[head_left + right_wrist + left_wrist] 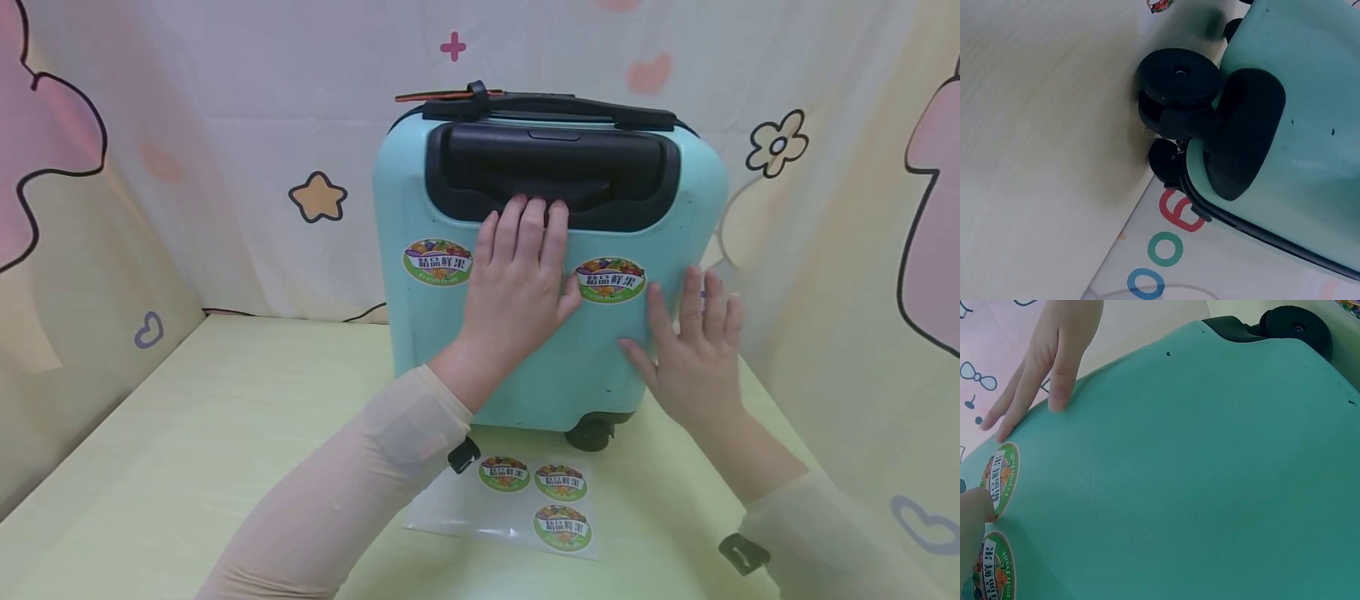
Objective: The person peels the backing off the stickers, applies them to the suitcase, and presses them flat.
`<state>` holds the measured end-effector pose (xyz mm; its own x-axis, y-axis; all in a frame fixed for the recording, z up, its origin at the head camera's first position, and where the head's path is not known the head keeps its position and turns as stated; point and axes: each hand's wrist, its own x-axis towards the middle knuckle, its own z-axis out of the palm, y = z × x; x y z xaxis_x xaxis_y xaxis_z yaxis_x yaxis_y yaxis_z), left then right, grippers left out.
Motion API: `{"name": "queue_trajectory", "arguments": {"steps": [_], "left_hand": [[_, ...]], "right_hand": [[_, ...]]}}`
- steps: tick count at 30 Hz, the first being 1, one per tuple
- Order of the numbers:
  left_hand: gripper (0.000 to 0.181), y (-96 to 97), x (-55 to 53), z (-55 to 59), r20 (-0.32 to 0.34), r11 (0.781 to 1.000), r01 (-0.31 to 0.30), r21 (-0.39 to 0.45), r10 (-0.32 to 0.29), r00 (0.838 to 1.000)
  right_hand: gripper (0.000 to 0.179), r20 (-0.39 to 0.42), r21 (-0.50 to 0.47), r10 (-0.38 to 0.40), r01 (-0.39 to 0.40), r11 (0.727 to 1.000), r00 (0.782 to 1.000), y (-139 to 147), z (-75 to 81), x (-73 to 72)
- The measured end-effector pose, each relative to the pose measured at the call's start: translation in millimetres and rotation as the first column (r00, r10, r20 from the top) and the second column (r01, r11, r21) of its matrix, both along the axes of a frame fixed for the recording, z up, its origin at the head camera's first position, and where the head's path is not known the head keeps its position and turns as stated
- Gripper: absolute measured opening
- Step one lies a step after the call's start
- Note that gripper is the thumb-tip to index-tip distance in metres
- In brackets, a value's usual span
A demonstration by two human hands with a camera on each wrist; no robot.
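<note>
A mint-green suitcase [540, 367] stands upright on the table, its black handle recess [555, 175] facing me. Two oval fruit stickers are on its front: a left one [429, 265] and a right one [611, 282]. Between them lies my left hand [517, 292], fingers straight and fingertips at the recess's lower edge. Its thumb [974, 509] is beside the right sticker [1004, 472]. At the suitcase's right side my right hand [697, 358] has its fingers spread, thumb and index fingertips overlapping the edge. Neither hand grips anything.
A white sticker sheet [480, 517] with three fruit stickers lies on the pale table [285, 433] before the suitcase. Black wheels [1179, 78] support the suitcase. A black carry handle with an orange-edged tag [427, 96] tops it. A patterned curtain [247, 125] hangs behind.
</note>
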<state>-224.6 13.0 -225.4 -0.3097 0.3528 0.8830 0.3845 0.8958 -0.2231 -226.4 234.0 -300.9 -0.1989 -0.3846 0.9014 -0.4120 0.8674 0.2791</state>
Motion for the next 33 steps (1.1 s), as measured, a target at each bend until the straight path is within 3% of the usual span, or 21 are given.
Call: {"name": "queue_trajectory", "arguments": {"steps": [15, 33], "left_hand": [[0.058, -0.2, -0.7, -0.6, -0.018, 1.000, -0.004, 0.002, 0.004, 1.000], [0.058, -1.4, 0.2, -0.3, -0.013, 1.000, -0.014, -0.009, 0.013, 1.000]], "right_hand": [[0.062, -0.045, 0.082, 0.009, -0.005, 0.997, 0.999, -43.4, 11.3, -9.2], [0.060, -0.074, 0.023, 0.002, 0.000, 1.000, 0.997, -28.1, 11.9, -13.0]]}}
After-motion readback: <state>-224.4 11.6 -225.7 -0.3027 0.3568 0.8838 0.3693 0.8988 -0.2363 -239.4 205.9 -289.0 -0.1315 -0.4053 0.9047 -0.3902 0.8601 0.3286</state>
